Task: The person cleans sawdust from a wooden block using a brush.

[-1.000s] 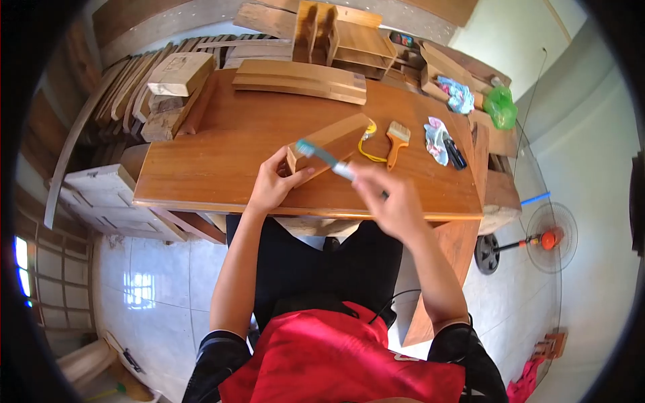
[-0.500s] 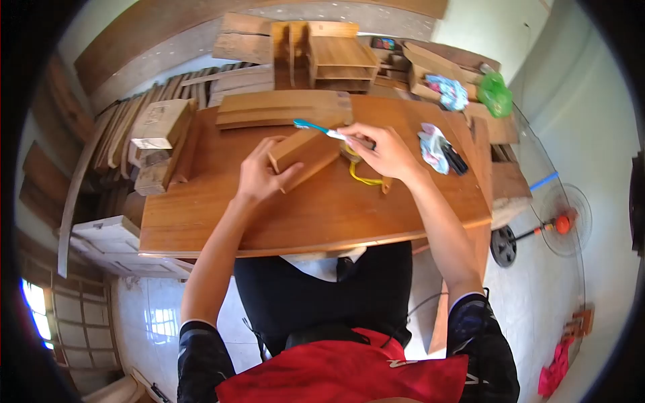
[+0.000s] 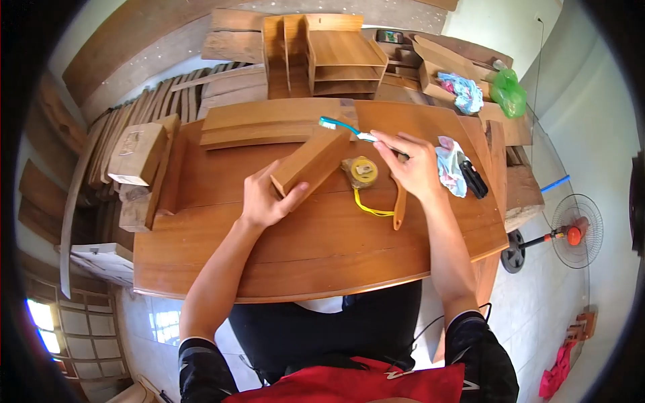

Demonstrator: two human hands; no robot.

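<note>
My left hand (image 3: 269, 198) grips the near end of a rectangular wooden block (image 3: 312, 158), thumb on one side and fingers on the other. In my right hand (image 3: 410, 161) is a teal and white toothbrush (image 3: 346, 127), its bristle head pointing left above the block's far end. Between the block and my right hand, a yellow tape measure (image 3: 363, 171) with a yellow strap lies on the wooden table (image 3: 302, 262). A wooden handle (image 3: 400, 205) pokes out below my right hand; its other end is hidden.
A long wooden beam (image 3: 269, 121) lies across the table's back. To the right are a crumpled cloth (image 3: 450, 164) and a black object (image 3: 474, 180). Wood pieces (image 3: 138, 151) stand at left, a wooden organizer (image 3: 342, 50) behind. A fan (image 3: 574, 232) stands on the right.
The toothbrush and my right hand have shifted right, away from the tape measure, which now shows fully. My left hand still holds the block. The whole view has tilted slightly.
</note>
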